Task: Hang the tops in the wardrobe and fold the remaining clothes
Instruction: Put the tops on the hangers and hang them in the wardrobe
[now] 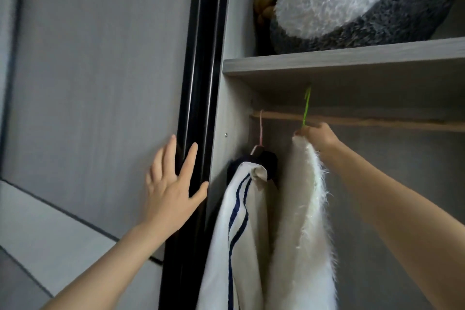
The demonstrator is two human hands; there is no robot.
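Evidently mid-hanging, the right hand [315, 134] grips the neck of the thin green plastic hanger [306, 106] carrying the fluffy white top [302, 221], raised before the wooden wardrobe rail [377, 122], needing its hook lowered over it, while the left hand [171, 184] rests open-palmed against the black door frame [198, 83].

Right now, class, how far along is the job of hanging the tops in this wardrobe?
Done: a striped white top hangs on a pink hanger from the rail. In hand: the right hand lifts a fluffy white top on a green hanger, its hook above the rail, not yet seated. The left hand rests open on the door frame. Folding is out of view.
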